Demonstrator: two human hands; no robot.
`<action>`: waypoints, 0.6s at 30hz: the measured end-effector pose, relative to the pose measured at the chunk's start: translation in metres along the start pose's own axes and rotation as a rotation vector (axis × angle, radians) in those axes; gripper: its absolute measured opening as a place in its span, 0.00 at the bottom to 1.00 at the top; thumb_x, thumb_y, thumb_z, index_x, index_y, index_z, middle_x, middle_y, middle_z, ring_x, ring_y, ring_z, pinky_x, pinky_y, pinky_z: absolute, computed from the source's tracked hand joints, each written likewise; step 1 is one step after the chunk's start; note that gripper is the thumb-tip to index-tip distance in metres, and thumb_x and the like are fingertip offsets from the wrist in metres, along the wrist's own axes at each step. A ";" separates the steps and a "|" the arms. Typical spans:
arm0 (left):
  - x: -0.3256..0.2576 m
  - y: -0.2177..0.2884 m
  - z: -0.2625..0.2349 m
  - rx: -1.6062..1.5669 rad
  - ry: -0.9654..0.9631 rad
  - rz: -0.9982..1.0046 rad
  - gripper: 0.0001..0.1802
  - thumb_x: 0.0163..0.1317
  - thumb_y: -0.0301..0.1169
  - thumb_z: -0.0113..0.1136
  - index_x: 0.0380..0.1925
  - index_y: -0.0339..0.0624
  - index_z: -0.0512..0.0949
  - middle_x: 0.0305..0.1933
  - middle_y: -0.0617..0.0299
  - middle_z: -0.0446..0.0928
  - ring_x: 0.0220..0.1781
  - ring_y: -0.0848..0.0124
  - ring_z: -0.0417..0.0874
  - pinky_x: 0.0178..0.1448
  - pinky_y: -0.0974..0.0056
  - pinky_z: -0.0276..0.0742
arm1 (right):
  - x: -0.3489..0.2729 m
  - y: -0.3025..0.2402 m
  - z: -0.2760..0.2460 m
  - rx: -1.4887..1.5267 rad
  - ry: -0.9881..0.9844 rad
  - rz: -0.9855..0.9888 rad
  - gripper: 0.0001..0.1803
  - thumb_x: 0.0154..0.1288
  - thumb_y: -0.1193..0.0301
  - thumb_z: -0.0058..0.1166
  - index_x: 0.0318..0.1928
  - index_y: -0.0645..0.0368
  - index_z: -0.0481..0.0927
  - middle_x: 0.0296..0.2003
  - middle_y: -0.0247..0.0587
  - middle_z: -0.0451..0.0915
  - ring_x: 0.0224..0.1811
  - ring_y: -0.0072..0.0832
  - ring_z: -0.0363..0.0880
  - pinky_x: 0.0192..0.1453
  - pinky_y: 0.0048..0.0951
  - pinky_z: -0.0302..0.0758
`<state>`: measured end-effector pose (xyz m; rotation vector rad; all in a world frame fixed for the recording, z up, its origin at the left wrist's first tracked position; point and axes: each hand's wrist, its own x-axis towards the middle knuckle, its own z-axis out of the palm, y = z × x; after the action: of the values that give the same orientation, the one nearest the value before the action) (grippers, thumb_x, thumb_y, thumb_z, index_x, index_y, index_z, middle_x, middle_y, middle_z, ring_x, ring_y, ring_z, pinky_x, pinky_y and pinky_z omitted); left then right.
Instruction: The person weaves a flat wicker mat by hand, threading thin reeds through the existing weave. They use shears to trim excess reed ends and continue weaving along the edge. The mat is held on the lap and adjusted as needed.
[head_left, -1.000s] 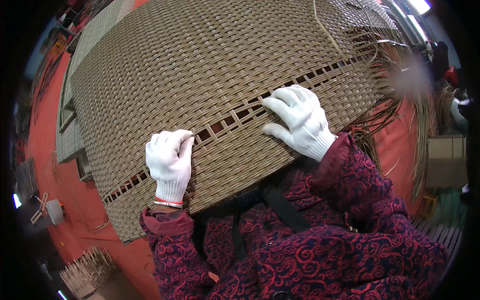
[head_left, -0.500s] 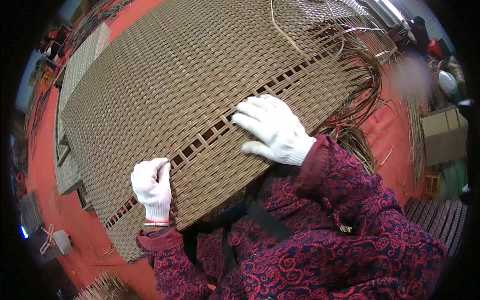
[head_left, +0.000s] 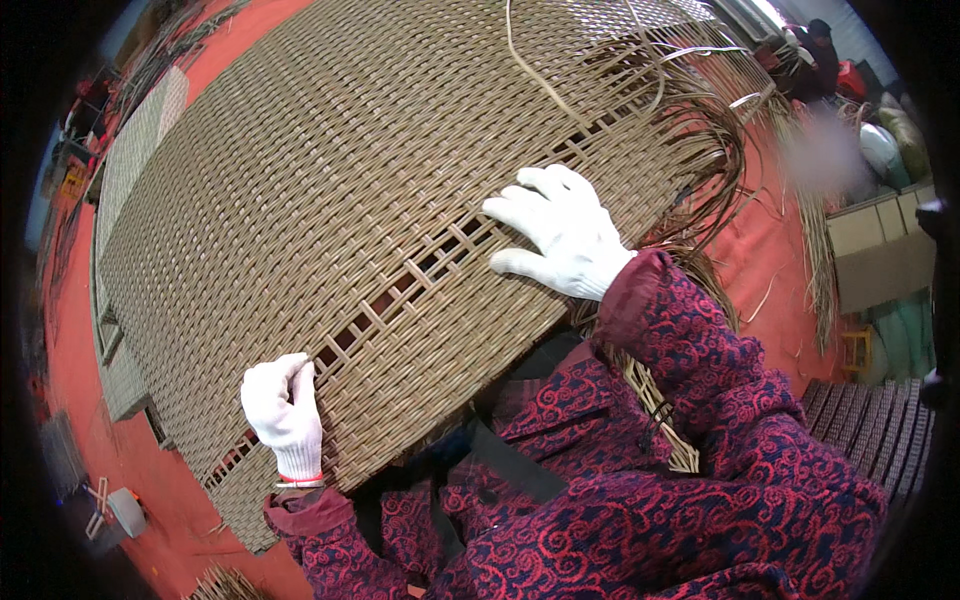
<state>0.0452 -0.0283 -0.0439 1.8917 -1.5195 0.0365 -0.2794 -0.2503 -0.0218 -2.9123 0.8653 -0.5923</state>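
Note:
A large tan woven wicker panel (head_left: pixel 330 190) fills most of the view, with a row of open gaps running across it from lower left to upper right. My left hand (head_left: pixel 285 412), in a white knit glove, curls its fingers into the weave at the lower left end of that gap row. My right hand (head_left: pixel 560 232), also gloved, lies flat on the panel with fingers spread, just right of the gaps. Loose wicker strands (head_left: pixel 700 130) hang tangled off the panel's right end. My red patterned sleeves come in from below.
The floor (head_left: pixel 70 380) is red. Another woven piece (head_left: pixel 135 150) lies at the left behind the panel. Boxes (head_left: pixel 880 250) and a person stand at the far right. A small tool (head_left: pixel 120 510) lies on the floor at lower left. Bundled strands (head_left: pixel 225 585) show at the bottom.
The view has swung, so the panel now sits more to the left and tilted. My left hand slid down toward the panel's lower left; my right hand stays spread on the weave.

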 end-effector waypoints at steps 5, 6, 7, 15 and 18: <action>0.002 0.000 -0.001 0.028 0.009 0.049 0.09 0.52 0.19 0.72 0.33 0.42 0.85 0.32 0.60 0.81 0.35 0.63 0.80 0.44 0.60 0.76 | -0.006 0.005 0.001 -0.012 0.140 -0.076 0.31 0.60 0.47 0.65 0.57 0.55 0.82 0.53 0.37 0.83 0.63 0.40 0.75 0.72 0.47 0.66; 0.002 0.000 -0.001 0.004 0.003 0.030 0.09 0.52 0.20 0.72 0.33 0.42 0.85 0.32 0.60 0.81 0.35 0.63 0.80 0.44 0.60 0.76 | -0.010 0.008 0.000 0.043 0.175 -0.059 0.31 0.59 0.48 0.66 0.56 0.55 0.82 0.53 0.39 0.83 0.62 0.41 0.76 0.71 0.47 0.68; 0.002 0.000 -0.001 0.033 0.001 0.041 0.09 0.52 0.20 0.72 0.33 0.42 0.85 0.32 0.60 0.81 0.35 0.63 0.80 0.44 0.60 0.76 | -0.015 0.013 -0.003 0.098 0.207 -0.042 0.31 0.58 0.50 0.68 0.56 0.56 0.83 0.53 0.41 0.83 0.61 0.43 0.78 0.70 0.47 0.70; -0.002 -0.002 0.000 0.007 -0.014 0.017 0.10 0.54 0.18 0.71 0.35 0.41 0.84 0.34 0.60 0.80 0.37 0.64 0.79 0.46 0.61 0.76 | -0.035 0.085 -0.026 -0.087 0.145 0.250 0.33 0.59 0.49 0.68 0.56 0.61 0.81 0.51 0.49 0.82 0.55 0.47 0.80 0.63 0.43 0.77; -0.003 -0.003 0.000 -0.004 -0.016 -0.002 0.10 0.55 0.18 0.71 0.36 0.41 0.85 0.35 0.60 0.81 0.38 0.64 0.80 0.46 0.61 0.76 | -0.030 0.097 -0.025 -0.115 0.101 0.208 0.33 0.60 0.47 0.67 0.57 0.58 0.81 0.52 0.48 0.82 0.56 0.46 0.80 0.64 0.44 0.75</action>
<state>0.0468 -0.0252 -0.0464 1.8945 -1.5275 0.0180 -0.3621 -0.3140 -0.0235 -2.8593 1.2357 -0.6987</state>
